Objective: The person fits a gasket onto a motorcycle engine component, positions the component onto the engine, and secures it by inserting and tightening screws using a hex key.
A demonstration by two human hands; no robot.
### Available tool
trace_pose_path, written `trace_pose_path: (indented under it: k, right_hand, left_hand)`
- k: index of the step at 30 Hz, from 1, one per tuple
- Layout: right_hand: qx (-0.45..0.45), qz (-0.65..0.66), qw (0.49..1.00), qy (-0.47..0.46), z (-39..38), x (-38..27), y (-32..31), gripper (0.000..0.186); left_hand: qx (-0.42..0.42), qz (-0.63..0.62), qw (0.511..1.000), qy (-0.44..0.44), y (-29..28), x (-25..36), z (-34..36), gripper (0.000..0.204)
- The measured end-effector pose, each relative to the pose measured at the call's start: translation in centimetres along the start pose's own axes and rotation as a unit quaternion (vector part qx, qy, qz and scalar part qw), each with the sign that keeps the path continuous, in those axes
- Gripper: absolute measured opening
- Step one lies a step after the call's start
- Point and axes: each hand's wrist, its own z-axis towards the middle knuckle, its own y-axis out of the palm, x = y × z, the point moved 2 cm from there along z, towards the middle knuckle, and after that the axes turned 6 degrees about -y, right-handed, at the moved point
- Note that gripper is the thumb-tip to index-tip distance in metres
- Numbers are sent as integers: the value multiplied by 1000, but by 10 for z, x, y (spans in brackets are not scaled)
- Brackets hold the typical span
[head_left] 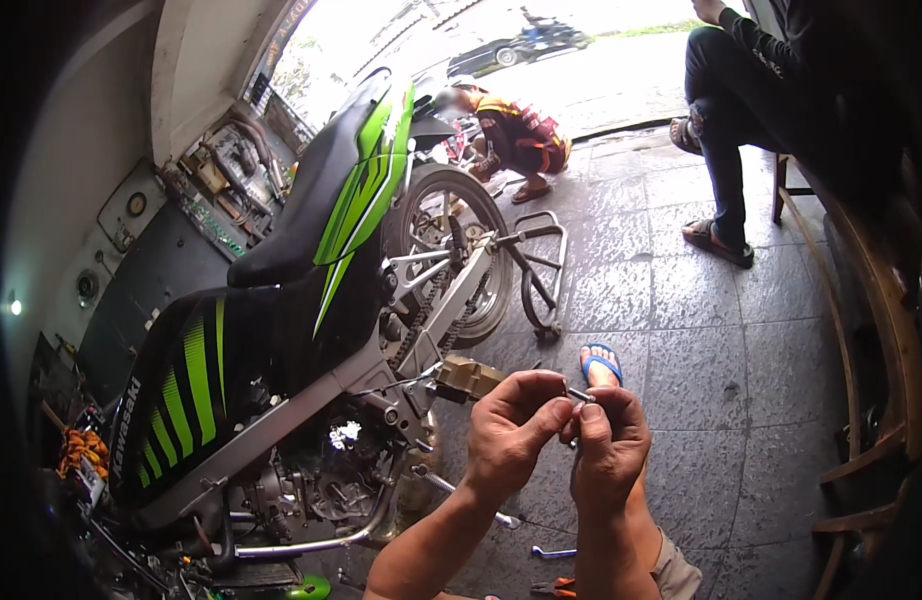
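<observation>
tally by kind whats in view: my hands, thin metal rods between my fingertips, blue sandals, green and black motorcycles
hands: 2 (left hand, right hand)
thin metal rod: 1
blue sandal: 1
green and black motorcycle: 1
total: 5

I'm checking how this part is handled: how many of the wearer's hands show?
2. The left hand and the right hand are at lower centre, right of the green-and-black motorcycle, pinching a small metal rod. Both are partly hidden.

Blown-out doorway (631, 75), shadowed wall (66, 170), sheen on floor (671, 300); dark curved edges
</observation>
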Motion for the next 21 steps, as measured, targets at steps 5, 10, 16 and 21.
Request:
trace_pose_path:
  k: [5,10,16,21]
  right_hand:
    - [-33,13,999,-24,0,-5,-1,14]
    - [-45,-39,997,-40,-1,-15,-3,11]
    - [-125,-110,986,-31,-1,-10,0,10]
    - [-100,161,977,102,13,11,-25,7]
  left_hand:
    - [-18,42,999,-20,-3,0,0,27]
    - [-25,30,999,-34,-1,2,-3,29]
    - [-84,19,991,-106,-26,7,-4,34]
    - [-65,21,993,-98,-34,-11,-15,30]
